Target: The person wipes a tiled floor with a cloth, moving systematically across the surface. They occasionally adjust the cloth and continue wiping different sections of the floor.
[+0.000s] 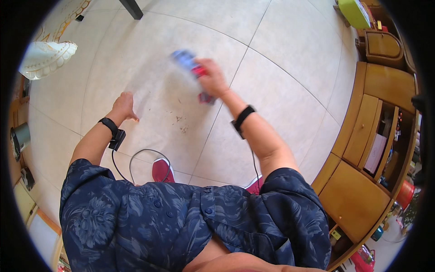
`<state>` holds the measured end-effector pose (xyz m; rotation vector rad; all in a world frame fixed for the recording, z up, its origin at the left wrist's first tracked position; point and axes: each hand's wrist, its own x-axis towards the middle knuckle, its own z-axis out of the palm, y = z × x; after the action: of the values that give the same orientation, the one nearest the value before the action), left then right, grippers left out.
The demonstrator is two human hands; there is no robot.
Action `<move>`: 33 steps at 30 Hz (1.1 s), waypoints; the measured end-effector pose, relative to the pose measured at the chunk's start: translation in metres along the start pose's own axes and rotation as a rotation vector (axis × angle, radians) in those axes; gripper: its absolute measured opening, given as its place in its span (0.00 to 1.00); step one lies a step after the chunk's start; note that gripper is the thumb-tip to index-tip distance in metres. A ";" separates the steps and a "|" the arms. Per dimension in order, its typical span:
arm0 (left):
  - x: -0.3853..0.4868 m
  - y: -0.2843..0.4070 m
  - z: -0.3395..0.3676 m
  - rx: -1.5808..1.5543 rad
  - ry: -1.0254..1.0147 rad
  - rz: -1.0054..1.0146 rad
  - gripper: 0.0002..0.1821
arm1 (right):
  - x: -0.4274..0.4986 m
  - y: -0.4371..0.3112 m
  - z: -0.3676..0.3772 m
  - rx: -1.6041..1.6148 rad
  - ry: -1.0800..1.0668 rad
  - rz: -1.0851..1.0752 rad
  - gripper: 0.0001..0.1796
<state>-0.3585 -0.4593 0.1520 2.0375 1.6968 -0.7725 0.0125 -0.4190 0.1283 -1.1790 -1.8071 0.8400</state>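
Note:
My right hand (pixel 212 80) is closed around a blue, red and grey handheld appliance (pixel 185 60), held over the floor. Motion blurs it, so its exact kind is unclear. Its blue end points up and left, and a grey and red part (pixel 206 98) shows below my hand. Small brown crumbs of debris (pixel 181 124) lie scattered on the pale tiled floor (pixel 289 98), between my hands and nearer my feet. To the left, my left hand (pixel 125 106) hovers with nothing in it, thumb apart from the fingers. The fingers are partly hidden by foreshortening.
A wooden cabinet (pixel 362 190) with an open drawer runs along the right. At upper left hang a scalloped white cloth (pixel 51 57) and a dark furniture leg (pixel 132 8). A thin cable (pixel 142 150) loops from my left wrist past my red shoe (pixel 162 170).

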 end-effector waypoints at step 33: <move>-0.008 0.015 -0.015 -0.015 -0.065 -0.023 0.49 | 0.024 0.008 0.015 -0.503 -0.022 0.105 0.26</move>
<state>-0.3418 -0.4591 0.1678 1.9648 1.6881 -0.8216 -0.0035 -0.3956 0.1207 -1.5938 -2.0556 0.4619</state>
